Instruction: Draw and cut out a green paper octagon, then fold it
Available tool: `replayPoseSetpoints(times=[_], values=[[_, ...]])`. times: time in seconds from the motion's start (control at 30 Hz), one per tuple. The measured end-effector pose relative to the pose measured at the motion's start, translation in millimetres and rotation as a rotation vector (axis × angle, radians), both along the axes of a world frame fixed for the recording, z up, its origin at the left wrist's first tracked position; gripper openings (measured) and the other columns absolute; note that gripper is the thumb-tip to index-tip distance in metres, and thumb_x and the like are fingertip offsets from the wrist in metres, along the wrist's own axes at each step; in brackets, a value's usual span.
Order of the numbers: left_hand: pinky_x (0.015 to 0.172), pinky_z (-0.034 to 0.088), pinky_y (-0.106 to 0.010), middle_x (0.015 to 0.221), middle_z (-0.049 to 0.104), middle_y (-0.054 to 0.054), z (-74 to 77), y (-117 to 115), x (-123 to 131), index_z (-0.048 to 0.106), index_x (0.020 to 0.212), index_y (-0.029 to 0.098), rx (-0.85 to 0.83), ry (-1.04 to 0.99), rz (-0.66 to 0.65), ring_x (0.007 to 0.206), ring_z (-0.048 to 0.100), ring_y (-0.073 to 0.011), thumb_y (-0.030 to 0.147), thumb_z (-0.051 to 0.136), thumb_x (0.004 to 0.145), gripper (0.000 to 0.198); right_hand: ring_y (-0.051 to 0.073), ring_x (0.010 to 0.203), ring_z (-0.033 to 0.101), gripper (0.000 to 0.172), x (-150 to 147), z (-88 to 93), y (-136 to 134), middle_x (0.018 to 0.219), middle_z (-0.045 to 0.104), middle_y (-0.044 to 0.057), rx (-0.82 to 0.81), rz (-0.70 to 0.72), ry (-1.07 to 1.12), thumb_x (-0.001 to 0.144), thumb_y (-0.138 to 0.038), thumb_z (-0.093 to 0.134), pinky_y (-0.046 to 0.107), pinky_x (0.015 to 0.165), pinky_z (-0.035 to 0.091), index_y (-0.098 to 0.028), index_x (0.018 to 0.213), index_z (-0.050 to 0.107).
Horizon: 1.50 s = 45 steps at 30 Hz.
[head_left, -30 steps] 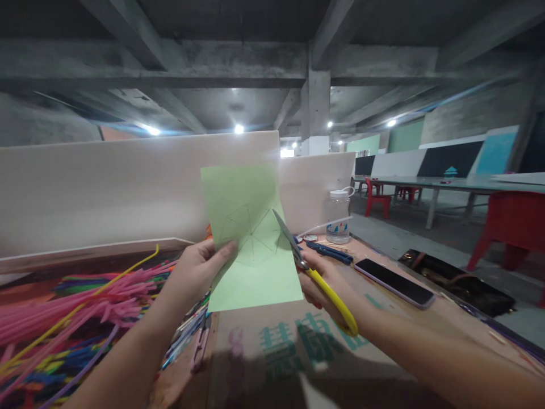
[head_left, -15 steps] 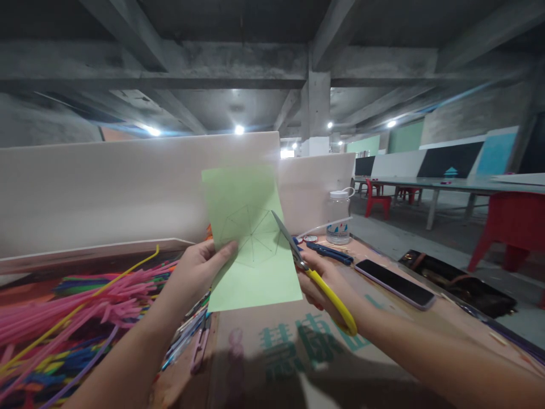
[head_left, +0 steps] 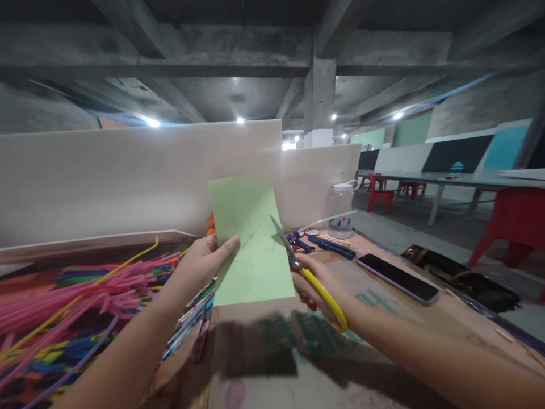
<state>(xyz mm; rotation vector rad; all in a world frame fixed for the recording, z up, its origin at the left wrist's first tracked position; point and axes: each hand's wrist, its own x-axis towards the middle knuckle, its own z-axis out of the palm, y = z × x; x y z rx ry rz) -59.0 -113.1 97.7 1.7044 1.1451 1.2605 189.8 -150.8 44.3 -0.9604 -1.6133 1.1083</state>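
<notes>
Left hand (head_left: 204,258) pinches the green paper (head_left: 255,272) by its left side, up over the cardboard (head_left: 253,393). Right hand (head_left: 330,281) holds yellow scissors (head_left: 314,280), pointing up at the paper's right edge.

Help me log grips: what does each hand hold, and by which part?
Left hand: the green paper, by its left edge, thumb in front. Right hand: the scissors, by their yellow handle.
</notes>
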Motion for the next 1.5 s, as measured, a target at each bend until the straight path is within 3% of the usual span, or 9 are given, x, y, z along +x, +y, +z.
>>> replayPoseSetpoints(times=[0.13,0.27,0.6,1.0,1.17,1.5], values=[[0.053,0.049,-0.027,0.076,0.076,-0.007,-10.6,9.9,0.4,0.074,0.084,0.015,-0.019,0.049,-0.007,0.064,0.067,-0.0224,0.082,0.077,0.063,0.070,0.010,0.056,0.044,0.041,3.6,-5.2,2.9,0.068,0.046,-0.007,0.002,0.042,-0.062,0.086,-0.052,0.068,0.023,0.052,0.037,-0.022,0.110,0.054],[0.059,0.052,-0.028,0.080,0.077,-0.006,-16.4,14.4,1.4,0.076,0.086,0.016,-0.024,0.089,-0.029,0.070,0.068,-0.0230,0.080,0.078,0.064,0.068,0.012,0.058,0.045,0.040,5.2,-7.6,6.4,0.068,0.047,-0.006,-0.025,0.019,-0.092,0.085,-0.052,0.067,0.026,0.054,0.038,-0.023,0.108,0.052],[0.076,0.058,-0.035,0.100,0.081,-0.009,-13.5,12.9,-4.8,0.080,0.104,0.018,-0.011,0.156,-0.116,0.092,0.074,-0.0305,0.079,0.075,0.072,0.069,0.011,0.055,0.044,0.042,4.5,-11.6,9.3,0.067,0.047,-0.006,-0.061,0.014,-0.053,0.082,-0.052,0.069,0.025,0.052,0.037,-0.022,0.107,0.054],[0.068,0.056,-0.035,0.099,0.081,-0.011,-18.6,19.7,-4.4,0.081,0.101,0.017,-0.048,0.170,-0.141,0.083,0.073,-0.0291,0.081,0.074,0.069,0.072,0.010,0.053,0.047,0.043,0.3,-1.6,2.9,0.075,0.058,-0.003,-0.012,-0.029,-0.007,0.080,-0.053,0.075,0.024,0.048,0.042,-0.023,0.109,0.065],[0.069,0.057,-0.035,0.094,0.081,-0.011,-22.6,23.9,-5.5,0.081,0.103,0.019,-0.037,0.159,-0.137,0.086,0.072,-0.0296,0.079,0.076,0.069,0.069,0.010,0.049,0.043,0.042,0.6,-1.6,1.5,0.062,0.051,-0.006,-0.048,-0.059,-0.010,0.081,-0.050,0.076,0.023,0.047,0.038,-0.023,0.112,0.067],[0.072,0.056,-0.034,0.103,0.080,-0.011,-20.3,22.3,-5.5,0.079,0.097,0.018,-0.039,0.161,-0.143,0.089,0.072,-0.0284,0.077,0.076,0.071,0.064,0.009,0.049,0.039,0.057,-1.2,-4.6,4.1,0.058,0.046,-0.008,-0.103,-0.053,0.020,0.073,-0.061,0.079,0.021,0.045,0.034,-0.020,0.111,0.064]])
